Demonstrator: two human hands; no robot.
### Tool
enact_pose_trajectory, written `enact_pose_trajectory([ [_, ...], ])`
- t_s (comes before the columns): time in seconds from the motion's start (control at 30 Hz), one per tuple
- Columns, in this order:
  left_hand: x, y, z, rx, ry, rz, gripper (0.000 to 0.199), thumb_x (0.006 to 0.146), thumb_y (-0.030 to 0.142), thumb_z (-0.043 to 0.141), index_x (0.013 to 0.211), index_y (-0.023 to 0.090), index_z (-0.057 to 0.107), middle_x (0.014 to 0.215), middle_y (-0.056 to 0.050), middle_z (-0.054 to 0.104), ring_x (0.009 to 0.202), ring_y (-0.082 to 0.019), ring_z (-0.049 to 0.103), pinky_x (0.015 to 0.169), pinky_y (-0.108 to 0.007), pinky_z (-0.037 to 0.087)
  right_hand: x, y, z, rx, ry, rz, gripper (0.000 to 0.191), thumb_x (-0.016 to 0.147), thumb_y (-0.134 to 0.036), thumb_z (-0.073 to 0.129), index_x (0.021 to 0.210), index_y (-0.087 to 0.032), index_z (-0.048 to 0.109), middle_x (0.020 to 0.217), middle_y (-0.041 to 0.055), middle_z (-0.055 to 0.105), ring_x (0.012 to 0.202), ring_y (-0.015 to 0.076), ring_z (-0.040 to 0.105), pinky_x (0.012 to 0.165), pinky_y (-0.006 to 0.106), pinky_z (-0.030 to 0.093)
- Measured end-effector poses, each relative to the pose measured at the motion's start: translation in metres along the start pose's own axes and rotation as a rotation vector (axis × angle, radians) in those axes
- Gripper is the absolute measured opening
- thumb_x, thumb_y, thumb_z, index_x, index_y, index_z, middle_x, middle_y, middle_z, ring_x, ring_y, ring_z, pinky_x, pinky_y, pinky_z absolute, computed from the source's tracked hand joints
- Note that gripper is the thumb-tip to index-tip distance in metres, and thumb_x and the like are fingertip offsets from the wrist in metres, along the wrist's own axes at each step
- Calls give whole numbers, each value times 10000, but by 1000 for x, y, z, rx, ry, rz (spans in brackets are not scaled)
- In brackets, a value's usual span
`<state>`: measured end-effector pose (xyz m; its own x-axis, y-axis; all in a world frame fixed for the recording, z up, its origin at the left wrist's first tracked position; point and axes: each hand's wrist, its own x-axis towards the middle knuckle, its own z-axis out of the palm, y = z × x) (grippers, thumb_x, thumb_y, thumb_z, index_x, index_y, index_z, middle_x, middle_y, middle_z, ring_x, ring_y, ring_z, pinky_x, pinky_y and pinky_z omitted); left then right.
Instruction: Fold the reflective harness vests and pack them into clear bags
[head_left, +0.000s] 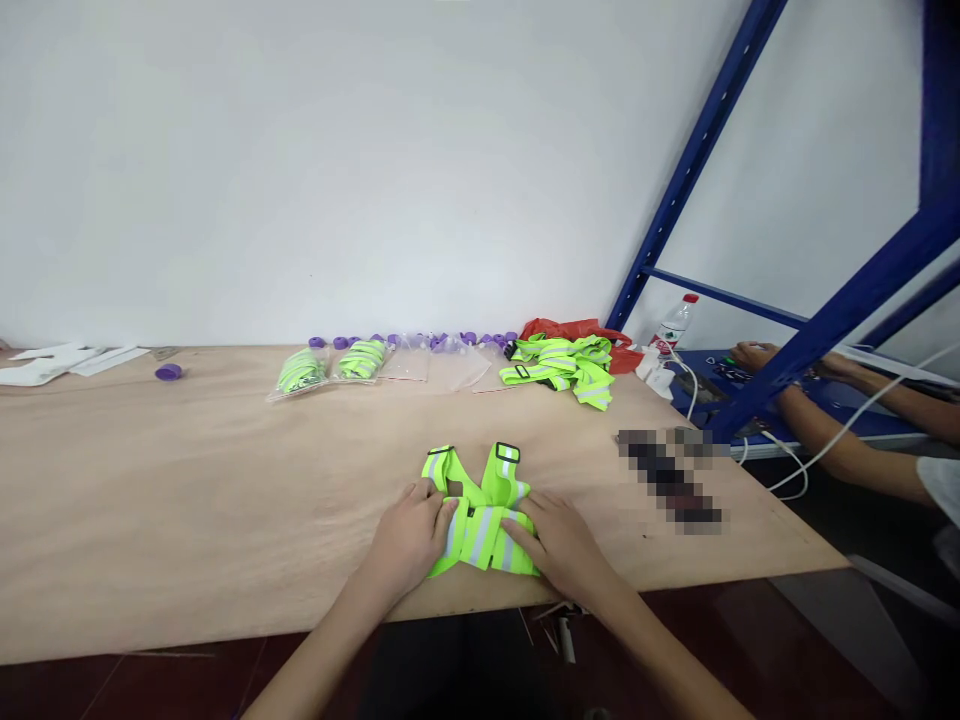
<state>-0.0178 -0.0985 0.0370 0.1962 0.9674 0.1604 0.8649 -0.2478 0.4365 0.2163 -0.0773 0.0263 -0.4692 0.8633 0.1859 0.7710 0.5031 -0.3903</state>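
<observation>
A yellow-green reflective strap vest [480, 535], partly folded, lies near the front edge of the wooden table. Two straps with black buckles stick up from its far side. My left hand [411, 535] grips its left edge, thumb on top and fingers curled. On the right edge rests my right hand [559, 540], its thumb and fingers apart on either side of the fabric, pinching it. The fingertips under the cloth are hidden.
Along the wall are two bagged vests [302, 370], [361, 359], clear empty bags [450, 368], purple rolls and a loose vest pile [564, 362] by a red bag [622, 352]. White strips [52, 362] lie far left. Another person's arms [840, 440] show beyond a blue frame [694, 150].
</observation>
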Motion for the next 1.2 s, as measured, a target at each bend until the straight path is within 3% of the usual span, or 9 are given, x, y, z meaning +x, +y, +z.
enact_pose_trajectory([
  [0.1, 4, -1, 5, 63, 71, -12, 284, 1010, 336, 414, 1052, 181, 648, 1064, -109, 634, 984, -281, 632, 831, -419, 537, 0, 5, 8, -111, 77, 57, 288, 968, -463, 527, 995, -196, 634, 991, 88, 678, 923, 251, 640, 798, 371, 502],
  [0.23, -2, 0, 14, 19, 168, 6, 265, 1017, 322, 422, 1141, 179, 607, 1254, -136, 600, 1106, -281, 629, 897, -436, 545, -4, 8, 20, -141, 238, -5, 430, 953, -451, 561, 1279, -171, 559, 1263, 155, 626, 1137, 290, 604, 901, 418, 519],
  [0.37, -7, -1, 23, -2, 198, 26, 326, 1039, 309, 357, 1150, 183, 637, 1381, -153, 572, 1310, -307, 535, 1019, -479, 499, -5, 10, 26, -162, 205, -97, 329, 995, -375, 496, 1236, -195, 629, 1302, 139, 646, 1203, 296, 596, 974, 459, 507],
  [0.5, -7, -3, 23, -47, 119, 40, 354, 1042, 297, 317, 1069, 152, 639, 1559, -174, 395, 1412, -301, 435, 1076, -460, 469, -4, 8, 22, -60, 137, -113, 364, 1006, -313, 466, 1322, -178, 585, 1233, 132, 695, 1136, 267, 646, 950, 438, 538],
  [0.67, -8, -3, 12, -39, 43, 125, 328, 1043, 311, 334, 1140, 172, 614, 1401, -143, 589, 1381, -270, 479, 1131, -498, 414, -11, 5, 7, 37, 6, -149, 489, 916, -400, 632, 1350, -186, 564, 1373, 161, 606, 1272, 302, 561, 1052, 488, 477],
  [0.83, -21, 5, -6, -94, -61, 200, 364, 1034, 349, 391, 1344, 202, 514, 1413, -115, 587, 1356, -265, 509, 1127, -493, 427, -16, 3, -3, 16, -146, -189, 809, 693, -567, 823, 1363, -188, 573, 1452, 175, 532, 1352, 359, 475, 1096, 523, 436],
  [0.93, -31, 6, -10, -141, -72, 197, 363, 1036, 339, 400, 1371, 229, 488, 1419, -97, 583, 1327, -244, 539, 1084, -448, 487, -23, 3, 4, -4, -107, -218, 771, 731, -538, 807, 1371, -177, 571, 1454, 186, 527, 1337, 352, 495, 1069, 504, 470],
  [1.1, -42, 2, 2, -80, 4, 287, 319, 1021, 305, 432, 1266, 251, 629, 1437, -68, 579, 1325, -252, 550, 1088, -419, 497, -38, 6, 22, -40, 31, -319, 717, 838, -544, 705, 1408, -143, 540, 1371, 189, 605, 1279, 320, 565, 1048, 461, 510],
  [1.2, -48, 0, 5, -61, 25, 304, 359, 1017, 325, 450, 1324, 251, 620, 1427, -82, 588, 1299, -254, 576, 1060, -401, 521, -44, 5, 25, -61, 103, -368, 669, 894, -531, 641, 1429, -148, 521, 1357, 178, 626, 1265, 302, 585, 1042, 447, 525],
])
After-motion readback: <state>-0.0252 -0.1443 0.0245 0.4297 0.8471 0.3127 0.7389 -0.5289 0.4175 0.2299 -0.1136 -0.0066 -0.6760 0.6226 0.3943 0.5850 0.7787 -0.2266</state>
